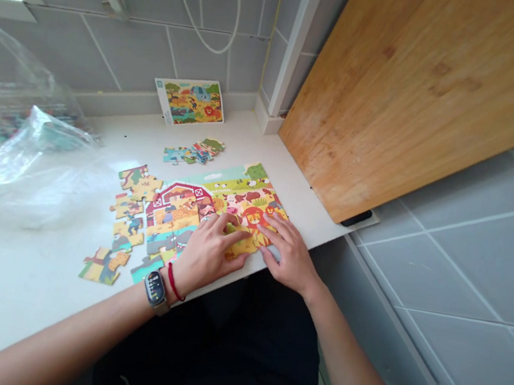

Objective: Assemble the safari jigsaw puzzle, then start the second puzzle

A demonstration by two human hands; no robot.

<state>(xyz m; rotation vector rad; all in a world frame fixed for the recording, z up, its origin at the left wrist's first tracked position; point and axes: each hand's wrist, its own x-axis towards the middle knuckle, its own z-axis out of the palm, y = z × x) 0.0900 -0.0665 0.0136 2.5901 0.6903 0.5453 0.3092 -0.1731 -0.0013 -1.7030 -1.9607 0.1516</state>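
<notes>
Two bare hands of yours met on the animal jigsaw (180,213), which lay directly beneath and just ahead of them. Your left hand (214,247) was curled narrow, thumb and forefinger close together; I could not tell whether it pinched a piece. Your right hand (290,256) was spread, empty as far as I could see, its fingertips touching the puzzle beside the lion piece (253,217). Ahead of your fingers showed a farm-scene print (243,184). Left of your left hand lay loose jigsaw pieces (128,231); farther ahead sat a joined cluster (195,151), then the picture card (194,102) near the wall. A clear plastic bag (26,169) stood well off to the left, and a wooden board (422,101) leaned beyond your right hand.

The puzzle sat near the white tabletop's (17,291) front edge, so a push toward you could have tipped pieces off. A leftward sweep of your watch (155,287) wrist might have scattered the loose ones.
</notes>
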